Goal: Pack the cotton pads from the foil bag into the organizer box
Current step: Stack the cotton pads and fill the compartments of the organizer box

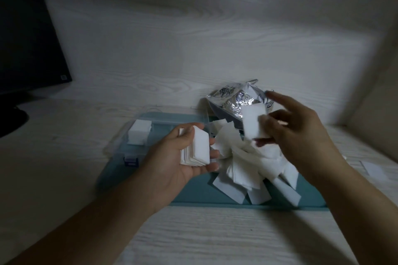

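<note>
- Your left hand [189,157] grips a squared-up stack of cotton pads [197,149], thumb on top, fingers curled under.
- Your right hand [295,135] pinches 1 or a few pads [253,123] between thumb and fingers, index finger extended; motion blur hides the exact count.
- Loose pile of pads [247,163] lies spilled over a teal surface, just in front of the foil bag [234,99], which sits crumpled and open at the back.
- Organizer box [150,135], clear with a blue latch, sits to the left; 1 neat stack [140,134] is already in a rear compartment.
- Progress, as a judgement: early. 1 stack packed, 1 being built in your hand, most pads left loose; whether the bag still holds any cannot be told.
- Writing: the bag carries dark printed marks, too blurred to read. No brand legible.
- A dark monitor [28,28] stands far left on the pale wood-grain desk [193,239].
</note>
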